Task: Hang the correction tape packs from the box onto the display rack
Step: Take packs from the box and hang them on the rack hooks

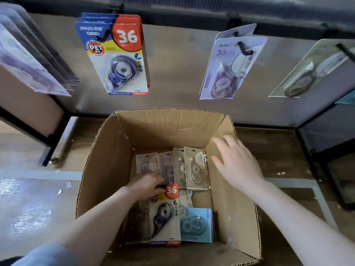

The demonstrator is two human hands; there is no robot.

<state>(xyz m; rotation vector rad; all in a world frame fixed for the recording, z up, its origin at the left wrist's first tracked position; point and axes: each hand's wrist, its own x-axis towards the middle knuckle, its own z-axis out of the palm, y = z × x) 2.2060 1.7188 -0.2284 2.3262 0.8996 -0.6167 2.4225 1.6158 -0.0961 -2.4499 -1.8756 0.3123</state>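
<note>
Both forearms reach forward from the bottom of the view into the open cardboard box [107, 150], which sits on the floor below the display rack [192, 14]. Down inside, the left hand [146, 186] has its fingers curled over the top edge of a blue-and-red pack [166, 214] marked "36", apparently pinching it near the header, though the fingertips themselves are hidden behind the card. The right hand [236, 162] hovers over the box's right wall with fingers spread and relaxed, holding nothing. More correction tape packs lie in the box: pale grey ones [194, 169] standing along the far side, purple-tinted ones [151, 162] beside them, and a light blue pack [196, 225] flat next to the one being taken. On the rack above, matching blue-and-red packs [115, 54] already hang from a hook, with pale lilac packs [228, 70] on a hook further right and others at either edge. These packs should handle as light, stiff cards with a clear plastic blister on the front (the blister looks smooth and probably slippery, and could dent if squeezed). My judgement is that the best hold is a pinch on the flat card near the top corner, just beside the hang hole, leaving the hole free to slide over the hook and keeping the card from flexing.
</note>
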